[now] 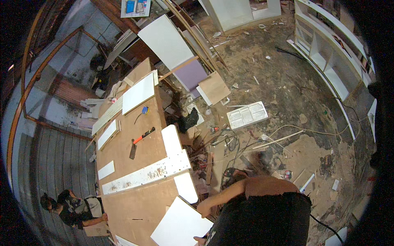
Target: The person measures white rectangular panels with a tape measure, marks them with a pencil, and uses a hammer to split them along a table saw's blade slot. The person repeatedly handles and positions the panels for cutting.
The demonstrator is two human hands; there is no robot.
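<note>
Along the near right edge of a large brown work surface [143, 197] lies a white rectangular panel [182, 222], set at an angle. My right hand [204, 208] grips the panel's right side, its arm bent across from a black sleeve. Low in the picture, my left hand [200, 240] shows only in part, its fingers at the panel's lower corner. Beyond the panel stretches a long scuffed white strip [147, 172], with white pieces at its right end. Farther off are a hatchet-like tool [141, 139] with an orange and black handle and a small round blue item [145, 110].
At the lower left a person in dark clothes [74, 209] has a hand on the table's edge. White boards [139, 93] rest at the far end. Scraps, cables and a white compartmented tray [247, 115] litter the floor on the right. White cabinet frames [328, 61] stand farther back.
</note>
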